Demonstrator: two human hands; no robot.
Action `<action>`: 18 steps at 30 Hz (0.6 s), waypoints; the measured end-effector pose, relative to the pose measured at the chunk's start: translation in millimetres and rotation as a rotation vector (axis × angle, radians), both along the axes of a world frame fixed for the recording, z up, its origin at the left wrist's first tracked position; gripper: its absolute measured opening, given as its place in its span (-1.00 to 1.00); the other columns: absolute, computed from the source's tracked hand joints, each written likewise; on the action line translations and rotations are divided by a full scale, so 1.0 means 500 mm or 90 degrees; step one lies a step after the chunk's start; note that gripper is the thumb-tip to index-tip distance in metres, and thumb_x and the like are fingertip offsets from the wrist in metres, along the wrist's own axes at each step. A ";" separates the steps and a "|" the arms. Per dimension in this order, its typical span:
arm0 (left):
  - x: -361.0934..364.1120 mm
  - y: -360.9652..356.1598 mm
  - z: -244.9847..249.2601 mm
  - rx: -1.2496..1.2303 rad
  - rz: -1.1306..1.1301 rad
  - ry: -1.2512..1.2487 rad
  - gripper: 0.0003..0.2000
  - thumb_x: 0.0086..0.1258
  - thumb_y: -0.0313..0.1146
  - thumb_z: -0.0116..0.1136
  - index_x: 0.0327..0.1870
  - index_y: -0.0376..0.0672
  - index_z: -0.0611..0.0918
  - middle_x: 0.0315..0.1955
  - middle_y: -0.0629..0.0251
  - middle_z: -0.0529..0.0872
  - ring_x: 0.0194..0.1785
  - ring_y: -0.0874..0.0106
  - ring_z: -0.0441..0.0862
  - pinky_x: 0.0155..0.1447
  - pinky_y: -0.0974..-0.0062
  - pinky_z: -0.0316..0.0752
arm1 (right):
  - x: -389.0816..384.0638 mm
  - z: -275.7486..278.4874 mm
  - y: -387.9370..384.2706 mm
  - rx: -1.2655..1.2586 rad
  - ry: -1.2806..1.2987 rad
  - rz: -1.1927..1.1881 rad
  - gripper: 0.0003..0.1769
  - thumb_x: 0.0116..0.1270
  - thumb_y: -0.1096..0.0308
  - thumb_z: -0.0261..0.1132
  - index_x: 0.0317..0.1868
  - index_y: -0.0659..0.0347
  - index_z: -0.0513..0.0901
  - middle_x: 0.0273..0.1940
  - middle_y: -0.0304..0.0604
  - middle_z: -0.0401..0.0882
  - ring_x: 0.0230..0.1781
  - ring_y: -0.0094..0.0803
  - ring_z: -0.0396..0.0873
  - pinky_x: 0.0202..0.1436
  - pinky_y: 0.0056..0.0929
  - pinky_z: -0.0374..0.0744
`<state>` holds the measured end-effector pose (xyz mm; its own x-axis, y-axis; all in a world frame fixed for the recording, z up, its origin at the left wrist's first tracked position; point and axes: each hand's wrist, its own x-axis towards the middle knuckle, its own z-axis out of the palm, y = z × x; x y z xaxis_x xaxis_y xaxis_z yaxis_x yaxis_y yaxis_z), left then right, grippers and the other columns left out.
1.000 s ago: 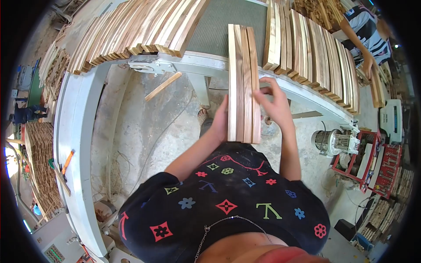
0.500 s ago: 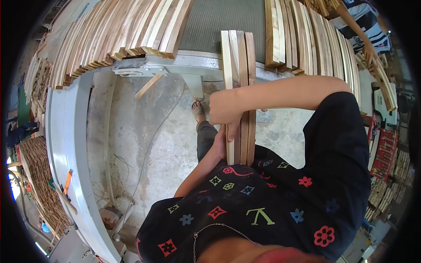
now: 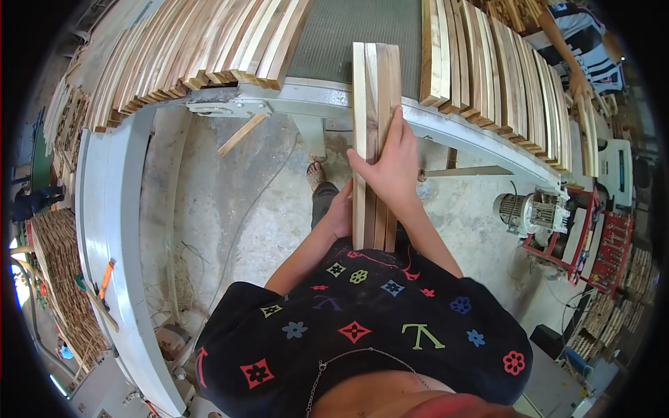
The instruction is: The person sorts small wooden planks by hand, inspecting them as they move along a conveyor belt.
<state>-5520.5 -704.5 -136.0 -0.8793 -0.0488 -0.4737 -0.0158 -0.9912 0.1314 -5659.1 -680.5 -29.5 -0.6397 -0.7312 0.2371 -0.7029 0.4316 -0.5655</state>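
A small bundle of wooden strips (image 3: pixel 371 90) stands in front of my chest, its near end against my shirt and its far end over the conveyor's edge. My right hand (image 3: pixel 391 164) spans the bundle from the right, thumb at the left edge and fingers along the right side. Lower down, my left hand (image 3: pixel 341 214) grips the bundle's left side; some of its fingers are hidden behind the wood.
Rows of wooden strips line the conveyor on the left (image 3: pixel 209 49) and right (image 3: pixel 502 83). A metal frame (image 3: pixel 111 209) runs down the left. A motor (image 3: pixel 526 212) sits at right. One loose strip (image 3: pixel 242 134) lies below the conveyor. Another person's arm (image 3: pixel 568 56) reaches in at upper right.
My right hand has gone from the bundle's left edge to across it from the right, its forearm no longer crossing over. The rightmost strip now shows a broader face, and the strips sit closer together.
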 end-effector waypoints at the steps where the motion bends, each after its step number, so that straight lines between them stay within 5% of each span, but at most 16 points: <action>1: -0.006 -0.010 0.014 -0.009 0.002 -0.002 -0.24 0.48 0.34 -0.16 0.47 -0.09 0.37 0.35 0.05 0.50 0.36 0.07 0.49 0.42 0.01 0.38 | -0.006 0.005 -0.015 0.011 0.001 0.002 0.28 0.08 -0.13 0.49 0.54 0.48 -0.02 0.32 0.38 0.26 0.27 0.26 0.31 0.36 0.03 0.35; 3: -0.017 -0.035 0.021 -0.001 -0.015 0.026 -0.20 0.45 0.38 -0.15 0.49 -0.10 0.35 0.36 0.02 0.49 0.36 0.08 0.49 0.42 0.01 0.37 | -0.020 0.013 -0.042 0.014 -0.028 0.010 0.24 0.10 -0.15 0.47 0.54 0.44 0.02 0.32 0.38 0.25 0.31 0.26 0.28 0.38 0.04 0.32; 6: -0.040 -0.052 0.046 -0.013 -0.004 0.049 -0.11 0.38 0.45 -0.15 0.51 -0.12 0.31 0.37 -0.03 0.47 0.37 0.01 0.48 0.42 -0.03 0.37 | -0.039 0.041 -0.076 0.014 0.172 0.043 0.14 0.10 -0.12 0.47 0.52 0.36 0.14 0.38 0.37 0.19 0.32 0.27 0.28 0.41 0.07 0.26; 7: -0.048 -0.059 0.057 -0.024 -0.001 0.051 -0.08 0.36 0.48 -0.15 0.52 -0.12 0.29 0.37 -0.05 0.46 0.37 -0.02 0.47 0.42 -0.05 0.37 | -0.051 0.060 -0.090 -0.059 0.251 0.119 -0.03 0.16 -0.21 0.41 0.40 0.31 0.38 0.31 0.30 0.35 0.34 0.14 0.34 0.47 0.08 0.17; 10: -0.054 -0.063 0.026 0.032 -0.033 0.237 0.07 0.23 0.60 -0.15 0.56 -0.15 0.19 0.41 -0.18 0.37 0.41 -0.22 0.36 0.40 -0.18 0.35 | -0.097 0.090 -0.163 -0.040 0.298 0.621 -0.10 0.17 -0.39 0.31 0.19 0.28 0.58 0.17 0.18 0.53 0.35 -0.08 0.40 0.48 0.06 0.20; 11: -0.052 -0.065 0.031 0.077 -0.041 0.233 0.09 0.21 0.61 -0.14 0.57 -0.14 0.18 0.42 -0.19 0.35 0.42 -0.21 0.35 0.40 -0.18 0.34 | -0.108 0.089 -0.191 -0.035 0.358 0.764 -0.12 0.16 -0.50 0.19 -0.05 0.27 0.68 -0.06 0.04 0.65 0.12 -0.13 0.58 0.47 0.01 0.24; 14: -0.059 -0.067 0.048 0.164 -0.037 0.225 0.13 0.16 0.64 -0.14 0.57 -0.14 0.16 0.44 -0.20 0.31 0.44 -0.18 0.34 0.41 -0.16 0.34 | -0.114 0.115 -0.224 0.456 0.482 1.110 -0.18 0.23 -0.49 0.13 -0.20 0.24 0.71 -0.15 -0.05 0.69 0.02 -0.17 0.63 0.33 -0.09 0.42; 17: -0.050 -0.045 0.040 0.169 -0.011 0.224 0.14 0.17 0.65 -0.19 0.57 -0.18 0.16 0.43 -0.16 0.32 0.43 -0.15 0.35 0.40 -0.13 0.36 | -0.125 0.122 -0.231 0.290 0.472 1.043 -0.18 0.16 -0.49 0.22 -0.21 0.24 0.66 -0.30 -0.10 0.66 -0.26 -0.18 0.64 0.07 -0.08 0.60; 18: -0.046 -0.034 0.015 0.169 -0.016 0.241 0.12 0.21 0.64 -0.22 0.56 -0.20 0.16 0.42 -0.15 0.34 0.43 -0.11 0.37 0.39 -0.10 0.38 | -0.122 0.127 -0.218 0.187 0.451 0.861 -0.26 0.22 -0.41 0.23 -0.23 0.24 0.65 -0.32 -0.08 0.65 -0.26 -0.16 0.65 -0.04 -0.11 0.62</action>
<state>-5543.3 -721.4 -128.7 -0.9922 0.0540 -0.1128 -0.0396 -0.9912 -0.1261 -5719.8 -789.3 33.9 0.6878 -0.7239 -0.0547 -0.7237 -0.6896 0.0262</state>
